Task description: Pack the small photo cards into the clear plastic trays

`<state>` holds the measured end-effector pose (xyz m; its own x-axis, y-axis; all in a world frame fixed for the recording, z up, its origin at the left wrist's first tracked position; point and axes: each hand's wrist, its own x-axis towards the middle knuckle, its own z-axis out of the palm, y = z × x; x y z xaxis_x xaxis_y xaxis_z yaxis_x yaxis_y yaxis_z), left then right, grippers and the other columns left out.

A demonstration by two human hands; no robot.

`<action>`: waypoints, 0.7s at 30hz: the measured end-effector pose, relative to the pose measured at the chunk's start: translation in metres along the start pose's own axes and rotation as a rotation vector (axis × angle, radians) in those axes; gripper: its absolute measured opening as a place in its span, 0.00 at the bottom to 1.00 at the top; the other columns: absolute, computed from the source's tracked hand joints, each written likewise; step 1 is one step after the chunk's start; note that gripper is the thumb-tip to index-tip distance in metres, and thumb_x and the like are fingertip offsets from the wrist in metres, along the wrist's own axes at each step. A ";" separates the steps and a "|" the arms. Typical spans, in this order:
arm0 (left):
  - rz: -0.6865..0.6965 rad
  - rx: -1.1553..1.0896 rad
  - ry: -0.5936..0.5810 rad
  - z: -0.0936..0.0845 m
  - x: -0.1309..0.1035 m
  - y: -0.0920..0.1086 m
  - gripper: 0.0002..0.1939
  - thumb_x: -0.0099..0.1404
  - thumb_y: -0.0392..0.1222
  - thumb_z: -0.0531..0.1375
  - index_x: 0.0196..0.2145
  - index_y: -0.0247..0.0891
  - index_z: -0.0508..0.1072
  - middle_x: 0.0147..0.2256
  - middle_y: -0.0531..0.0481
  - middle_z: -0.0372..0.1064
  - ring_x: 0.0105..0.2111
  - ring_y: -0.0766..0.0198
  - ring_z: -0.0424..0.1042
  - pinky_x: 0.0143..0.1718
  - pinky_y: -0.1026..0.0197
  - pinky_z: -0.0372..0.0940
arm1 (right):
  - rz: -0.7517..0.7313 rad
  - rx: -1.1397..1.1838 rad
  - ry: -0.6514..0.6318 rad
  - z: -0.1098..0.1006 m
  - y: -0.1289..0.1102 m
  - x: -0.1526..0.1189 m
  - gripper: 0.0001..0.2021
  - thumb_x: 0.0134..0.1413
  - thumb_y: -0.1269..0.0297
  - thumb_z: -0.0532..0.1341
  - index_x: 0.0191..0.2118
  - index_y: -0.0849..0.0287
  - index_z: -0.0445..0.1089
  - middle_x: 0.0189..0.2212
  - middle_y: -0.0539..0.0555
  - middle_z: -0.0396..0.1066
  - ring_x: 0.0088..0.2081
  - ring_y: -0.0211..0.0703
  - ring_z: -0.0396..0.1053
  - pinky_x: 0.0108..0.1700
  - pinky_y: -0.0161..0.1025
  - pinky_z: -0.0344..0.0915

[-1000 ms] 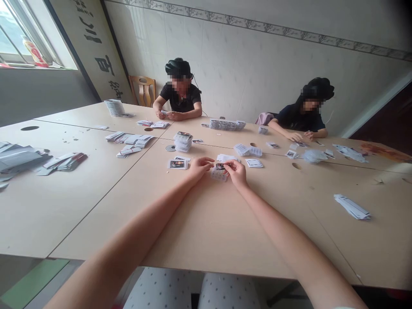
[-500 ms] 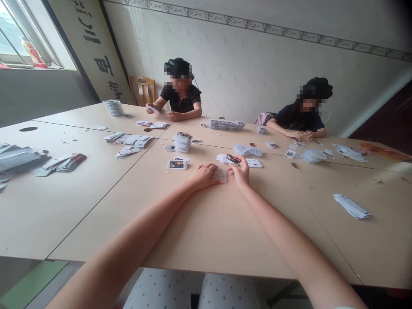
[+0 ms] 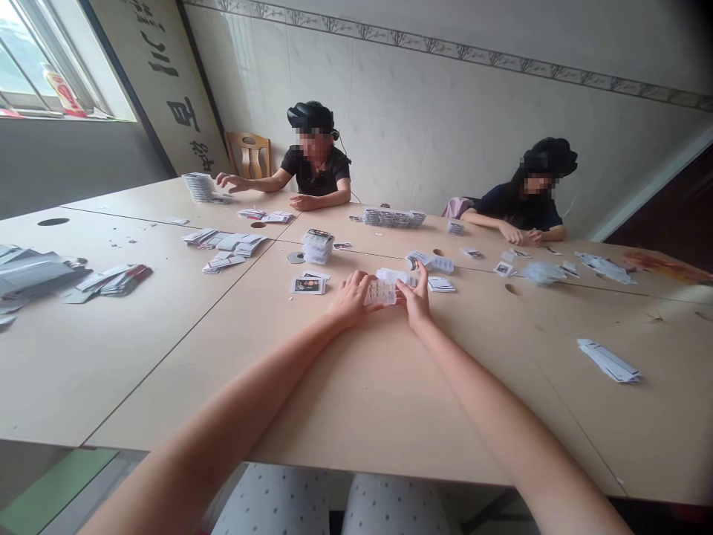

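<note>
The hands meet at one clear compartment box, which sits between them; I cannot tell from here whether it rests flat on the counter or is slightly lifted. My left hand grasps its left end, fingers over the far side and thumb along the near edge. My right hand is at the other end with the forefinger raised and spread from the thumb; whether the lower fingers pinch the box I cannot tell. If I push from the right while the left grip is loose, the box could twist or slide. I also can't make out its lid, so any tipping might spill whatever is inside.

Just behind the right hand lie white pieces, close enough for a careless knuckle to scatter. Right of that hand, the framed cards could skid from a sideways brush. Beside the left hand, the printed cards run the same risk if I swing the wrist outward. Beyond them, the box stack looks uneven, so I judge one knock enough to topple it. Well off to the right of my forearm, loose strips might fan out if an elbow catches them.
</note>
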<state>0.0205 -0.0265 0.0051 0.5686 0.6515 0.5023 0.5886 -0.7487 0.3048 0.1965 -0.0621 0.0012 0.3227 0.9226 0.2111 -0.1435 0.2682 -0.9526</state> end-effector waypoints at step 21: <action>-0.207 -0.755 -0.065 0.006 0.003 -0.006 0.32 0.48 0.37 0.65 0.50 0.39 0.57 0.44 0.45 0.68 0.34 0.63 0.71 0.31 0.64 0.66 | 0.004 -0.005 -0.180 0.001 0.003 -0.001 0.53 0.38 0.65 0.70 0.66 0.44 0.37 0.41 0.53 0.74 0.40 0.47 0.74 0.44 0.50 0.71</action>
<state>0.0226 -0.0192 0.0000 0.5365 0.7750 0.3339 0.1500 -0.4769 0.8660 0.1948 -0.0617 -0.0014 0.1490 0.9585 0.2430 -0.1400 0.2637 -0.9544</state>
